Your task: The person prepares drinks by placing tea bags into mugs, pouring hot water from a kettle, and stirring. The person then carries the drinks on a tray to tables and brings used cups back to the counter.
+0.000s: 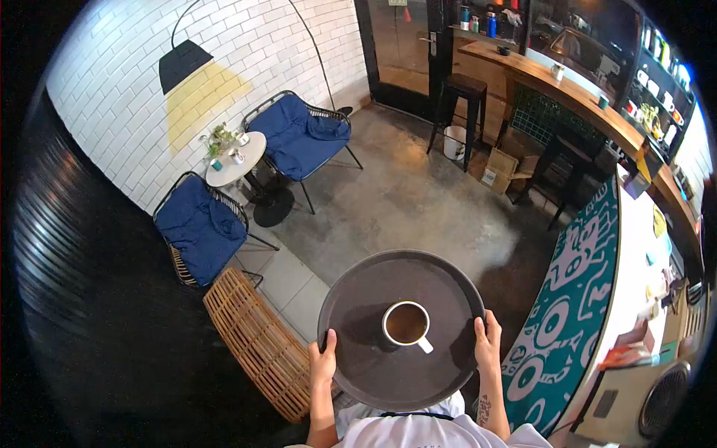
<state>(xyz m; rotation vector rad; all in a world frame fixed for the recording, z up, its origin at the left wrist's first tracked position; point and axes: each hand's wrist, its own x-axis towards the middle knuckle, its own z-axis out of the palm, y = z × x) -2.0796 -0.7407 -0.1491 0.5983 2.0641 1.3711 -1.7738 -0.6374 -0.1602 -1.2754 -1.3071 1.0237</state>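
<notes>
A round dark brown serving tray (366, 358) is held level in front of my body. My left hand (323, 362) grips its left rim, thumb on top and the other fingers hidden below. On the opposite side my right hand (488, 343) clasps the rim the same way. Near the middle of the tray stands a white cup (424, 344) of brown drink, upright, its handle turned toward my lower right. Neither hand touches the cup.
At left are a round white table (254, 153) with a plant and cups, two blue-cushioned chairs (295, 134) and a rattan bench (254, 340). A teal patterned counter (567, 299) runs along my right. Ahead are a stool (463, 93), a white bucket (454, 142) and a cardboard box (499, 170).
</notes>
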